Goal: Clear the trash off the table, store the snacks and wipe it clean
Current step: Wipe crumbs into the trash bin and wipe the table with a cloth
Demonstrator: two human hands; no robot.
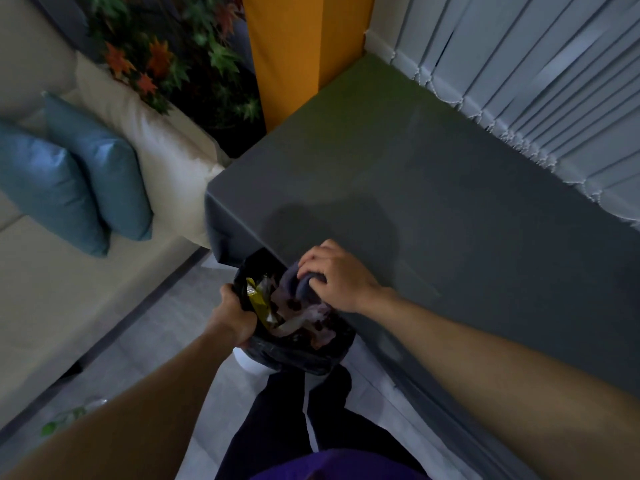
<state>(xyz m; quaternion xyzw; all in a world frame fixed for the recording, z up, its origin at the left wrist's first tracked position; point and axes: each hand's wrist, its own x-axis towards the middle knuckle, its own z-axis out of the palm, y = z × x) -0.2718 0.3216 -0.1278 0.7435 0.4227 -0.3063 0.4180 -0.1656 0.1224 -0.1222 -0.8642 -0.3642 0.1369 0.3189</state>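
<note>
Cloth [299, 289] bunched (axis unclear) over bin [294, 355].

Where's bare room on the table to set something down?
The grey-clothed table is bare from the orange pillar along the white vertical blinds. Crowded only at the near edge: right hand gripping a dark cloth, left hand holding the black bin bag.

Both bare forearms are reaching forward and down, the left hand [235, 315] gripping the rim of a black bin liner [294, 358] while the right hand [337, 275], fingers curled, is clutching a dark cloth [299, 284] at the near edge of the table [415, 202].
</note>
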